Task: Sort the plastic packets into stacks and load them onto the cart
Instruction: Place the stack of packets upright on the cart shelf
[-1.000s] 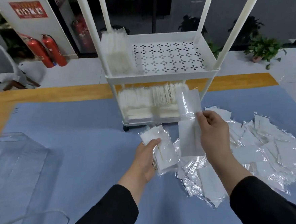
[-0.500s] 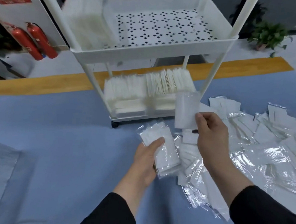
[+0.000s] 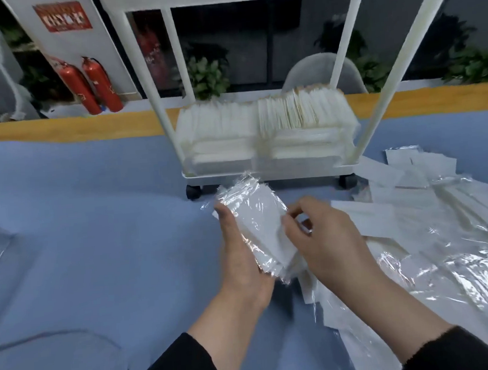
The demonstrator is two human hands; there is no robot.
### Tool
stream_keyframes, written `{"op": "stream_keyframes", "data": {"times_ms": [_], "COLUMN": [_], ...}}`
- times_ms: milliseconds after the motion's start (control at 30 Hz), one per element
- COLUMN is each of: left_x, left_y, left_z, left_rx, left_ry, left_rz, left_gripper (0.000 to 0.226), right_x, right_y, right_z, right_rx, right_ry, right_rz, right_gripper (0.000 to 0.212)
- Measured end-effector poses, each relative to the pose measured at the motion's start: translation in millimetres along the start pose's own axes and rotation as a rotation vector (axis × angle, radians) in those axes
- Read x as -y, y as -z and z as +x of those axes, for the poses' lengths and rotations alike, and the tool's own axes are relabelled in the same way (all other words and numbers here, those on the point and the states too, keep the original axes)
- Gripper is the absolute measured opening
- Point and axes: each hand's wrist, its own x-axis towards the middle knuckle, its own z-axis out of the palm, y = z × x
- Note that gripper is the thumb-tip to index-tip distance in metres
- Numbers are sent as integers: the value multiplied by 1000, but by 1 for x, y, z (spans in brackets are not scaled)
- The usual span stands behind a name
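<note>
Step in hand: building stack. Left hand (image 3: 242, 260) grips stack of packets (image 3: 261, 227), fingers curled round its edge. Right hand (image 3: 325, 242) just right of it, fingertips pinched at stack's right edge; whether they hold packet, cannot tell. Loose packets (image 3: 432, 258) heaped on desk (image 3: 96, 238) right of grip: flat, white, crinkly clear film, glossy. Cart (image 3: 267, 168) beyond grip, shelf packed with rows. Next, likely: square edges, reach right for another.
</note>
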Motion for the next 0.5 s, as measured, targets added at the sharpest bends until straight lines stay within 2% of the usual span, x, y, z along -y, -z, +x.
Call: {"op": "stream_keyframes", "data": {"times_ms": [67, 100, 200, 233, 333, 400, 500], "left_x": [8, 12, 17, 18, 14, 13, 10], "left_y": [4, 5, 12, 15, 25, 33, 47], "left_z": [-7, -13, -18, -20, -29, -38, -63], "left_rx": [61, 72, 41, 81, 254, 311, 359], "left_ry": [-44, -89, -182, -163, -135, -191, -306], "left_rz": [-15, 9, 23, -1, -100, -116, -3], "left_gripper": [116, 109, 47, 44, 62, 69, 69], "right_x": [2, 3, 8, 9, 12, 11, 11], "right_y": [1, 0, -5, -7, -14, -20, -27], "right_z": [-6, -9, -20, -24, -50, -71, -106], "right_rx": [-5, -1, -18, -39, -21, -23, -92], "right_ry": [48, 81, 163, 152, 59, 74, 106], "right_rz": [-76, -109, -44, 71, 508, 625, 739], "right_gripper": [18, 18, 13, 18, 38, 33, 29]}}
